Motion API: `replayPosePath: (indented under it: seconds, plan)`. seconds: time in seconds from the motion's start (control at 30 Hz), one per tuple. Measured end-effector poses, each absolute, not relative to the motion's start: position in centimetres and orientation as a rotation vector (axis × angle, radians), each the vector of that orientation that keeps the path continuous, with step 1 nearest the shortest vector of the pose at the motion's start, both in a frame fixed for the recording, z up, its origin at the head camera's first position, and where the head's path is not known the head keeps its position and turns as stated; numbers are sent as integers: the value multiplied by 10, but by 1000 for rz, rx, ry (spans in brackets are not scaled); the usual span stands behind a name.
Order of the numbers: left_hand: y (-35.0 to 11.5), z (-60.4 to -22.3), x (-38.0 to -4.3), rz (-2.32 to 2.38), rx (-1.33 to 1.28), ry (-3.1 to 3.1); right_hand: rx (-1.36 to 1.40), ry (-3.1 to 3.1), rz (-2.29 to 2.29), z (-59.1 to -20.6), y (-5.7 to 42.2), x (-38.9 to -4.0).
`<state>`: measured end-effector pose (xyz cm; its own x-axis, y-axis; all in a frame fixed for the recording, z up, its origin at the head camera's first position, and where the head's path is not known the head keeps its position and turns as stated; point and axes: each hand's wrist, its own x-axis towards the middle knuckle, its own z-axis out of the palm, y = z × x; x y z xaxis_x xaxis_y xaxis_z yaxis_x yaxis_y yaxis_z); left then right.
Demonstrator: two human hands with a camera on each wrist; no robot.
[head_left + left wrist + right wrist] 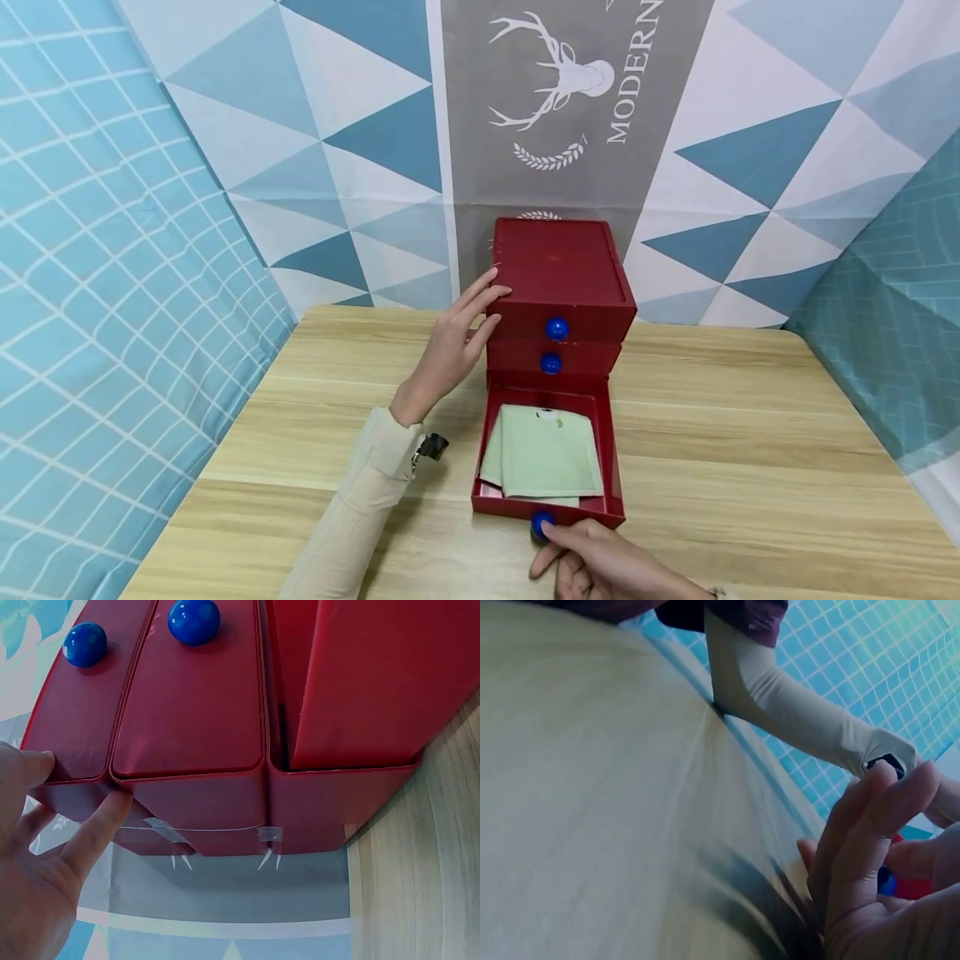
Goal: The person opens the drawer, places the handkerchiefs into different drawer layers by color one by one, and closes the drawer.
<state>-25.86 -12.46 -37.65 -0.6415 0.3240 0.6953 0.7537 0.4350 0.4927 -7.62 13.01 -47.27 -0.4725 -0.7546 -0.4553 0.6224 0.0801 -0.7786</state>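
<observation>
A red three-drawer cabinet (558,267) stands on the table with a blue ball knob on each drawer. Its bottom drawer (617,475) is pulled far out, and a folded light green cloth (551,454) lies inside. With fairly straight fingers, my left hand (453,342) rests against the cabinet's left side near the top; the left wrist view shows this hand (45,847) touching the upper drawers' edges. My right hand (600,558) pinches the bottom drawer's blue knob (543,524) at the front. In the right wrist view, fingers hide most of that knob (886,880).
The wooden table (750,467) extends to both sides of the cabinet. Behind it hangs a patterned cloth (375,125) with triangles and a deer head, close to the cabinet's back. A blue grid-patterned cloth (112,250) hangs along the left.
</observation>
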Motion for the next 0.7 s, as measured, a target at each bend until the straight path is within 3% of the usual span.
replayPosePath:
  seconds: [0.7]
  plan:
    - [-124, -379, -260, -1087, -918, -2167, -96, 1140, -1717, -473, 132, -90]
